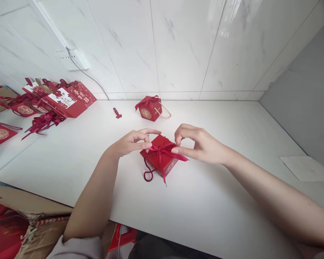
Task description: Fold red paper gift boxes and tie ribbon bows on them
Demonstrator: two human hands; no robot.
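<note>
A small red gift box (170, 166) with gold print on its side sits on the white table in front of me. A dark pink ribbon (162, 149) is tied in a bow over its lid, with tails hanging over the front and right edges. My left hand (133, 142) pinches the bow's left loop between thumb and fingers, its index finger stretched over the box's back corner. At the bow's right side, my right hand (196, 142) is curled, thumb and index finger closing on the ribbon's loop. A dark red cord handle (148, 174) lies looped at the box's left.
Behind stands another red box (150, 109) with a bow and a rope handle. A small red paper piece (117, 113) lies left of it. Red boxes and ribbons (67, 99) crowd the far left. White paper (307, 168) rests at right; a cardboard carton (29, 208) stands lower left.
</note>
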